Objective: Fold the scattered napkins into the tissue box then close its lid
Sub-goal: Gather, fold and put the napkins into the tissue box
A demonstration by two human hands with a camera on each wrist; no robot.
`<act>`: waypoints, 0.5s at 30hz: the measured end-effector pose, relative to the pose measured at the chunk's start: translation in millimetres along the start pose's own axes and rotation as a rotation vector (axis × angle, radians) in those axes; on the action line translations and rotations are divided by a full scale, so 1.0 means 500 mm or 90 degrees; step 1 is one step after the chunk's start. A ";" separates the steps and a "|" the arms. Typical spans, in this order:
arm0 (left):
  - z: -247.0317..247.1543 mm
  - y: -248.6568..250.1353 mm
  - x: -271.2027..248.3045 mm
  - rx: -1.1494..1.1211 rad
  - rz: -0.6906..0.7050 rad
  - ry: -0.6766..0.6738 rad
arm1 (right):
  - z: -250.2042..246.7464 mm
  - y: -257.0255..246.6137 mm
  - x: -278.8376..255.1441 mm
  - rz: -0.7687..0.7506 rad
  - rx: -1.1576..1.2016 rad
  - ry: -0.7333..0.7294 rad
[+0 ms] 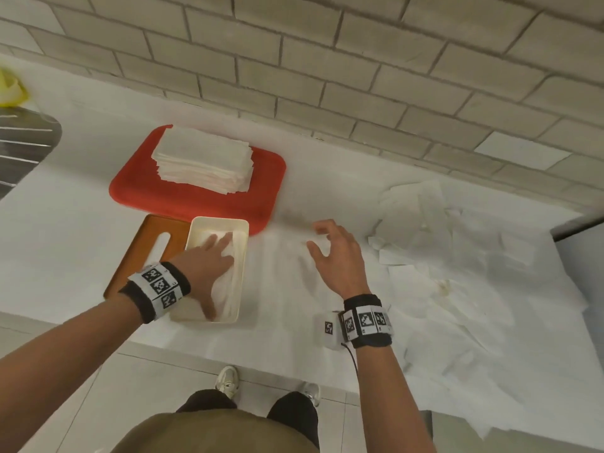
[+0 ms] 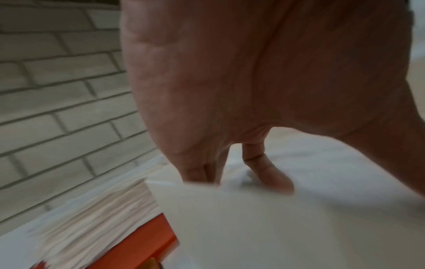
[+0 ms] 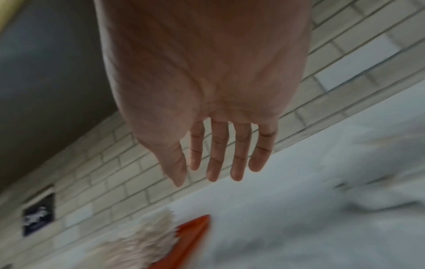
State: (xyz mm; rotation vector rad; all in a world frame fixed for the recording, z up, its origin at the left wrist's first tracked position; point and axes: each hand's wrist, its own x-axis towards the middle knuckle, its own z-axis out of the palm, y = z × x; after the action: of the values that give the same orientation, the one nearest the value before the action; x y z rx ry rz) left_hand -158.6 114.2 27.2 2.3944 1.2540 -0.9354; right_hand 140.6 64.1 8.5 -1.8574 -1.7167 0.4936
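A cream tissue box (image 1: pixel 242 263) stands open on the white counter, with folded napkins (image 1: pixel 228 289) inside. My left hand (image 1: pixel 209 256) lies flat in the box, straight fingers pressing the napkins down; the left wrist view shows its fingers (image 2: pixel 266 172) on white paper behind the box wall (image 2: pixel 276 227). The wooden lid (image 1: pixel 143 250) with a slot lies left of the box. My right hand (image 1: pixel 333 246) hovers open above the counter right of the box, fingers (image 3: pixel 216 154) spread and holding nothing. Scattered napkins (image 1: pixel 457 256) lie to the right.
A red tray (image 1: pixel 163 191) behind the box carries a tall stack of folded napkins (image 1: pixel 202 158). A brick wall (image 1: pixel 359 60) runs along the counter's back. A metal sink edge (image 1: pixel 23 142) is at far left. The counter's front edge lies near my legs.
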 end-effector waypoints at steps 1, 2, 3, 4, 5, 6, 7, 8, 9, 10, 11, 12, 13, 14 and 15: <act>-0.018 -0.003 -0.016 -0.058 -0.013 -0.008 | -0.024 0.049 0.002 0.028 -0.023 0.005; -0.038 -0.003 -0.031 -0.112 -0.027 0.004 | -0.052 0.101 0.006 0.061 -0.044 0.015; -0.053 0.002 -0.044 -0.151 -0.042 0.047 | -0.083 0.156 0.011 0.103 -0.066 0.029; -0.064 0.015 -0.053 -0.165 -0.054 0.120 | -0.119 0.209 0.015 0.148 -0.082 0.049; -0.074 0.036 -0.060 -0.171 -0.066 0.214 | -0.157 0.261 0.019 0.196 -0.088 0.074; -0.085 0.067 -0.065 -0.195 -0.075 0.313 | -0.198 0.312 0.020 0.241 -0.082 0.099; -0.095 0.104 -0.065 -0.246 -0.073 0.394 | -0.238 0.357 0.018 0.281 -0.075 0.120; -0.106 0.147 -0.057 -0.306 -0.064 0.447 | -0.274 0.400 0.015 0.312 -0.069 0.140; -0.111 0.191 -0.039 -0.348 -0.055 0.467 | -0.305 0.435 0.012 0.338 -0.063 0.154; -0.116 0.239 -0.011 -0.376 -0.050 0.465 | -0.328 0.463 0.010 0.359 -0.055 0.163; -0.120 0.287 0.028 -0.396 -0.048 0.451 | -0.339 0.481 0.013 0.375 -0.051 0.161; -0.126 0.336 0.073 -0.412 -0.057 0.427 | -0.340 0.489 0.019 0.386 -0.053 0.140; -0.132 0.384 0.125 -0.422 -0.081 0.395 | -0.334 0.488 0.025 0.390 -0.069 0.105; -0.138 0.433 0.176 -0.434 -0.114 0.351 | -0.321 0.484 0.032 0.394 -0.096 0.064; -0.141 0.481 0.223 -0.441 -0.142 0.302 | -0.303 0.480 0.038 0.404 -0.126 0.029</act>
State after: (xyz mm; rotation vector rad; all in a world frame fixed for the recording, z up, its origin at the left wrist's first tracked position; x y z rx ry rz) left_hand 111.7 80.2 -4.9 1.9739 1.6809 0.0731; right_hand 423.7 53.9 -20.9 -2.5374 -1.1481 0.5255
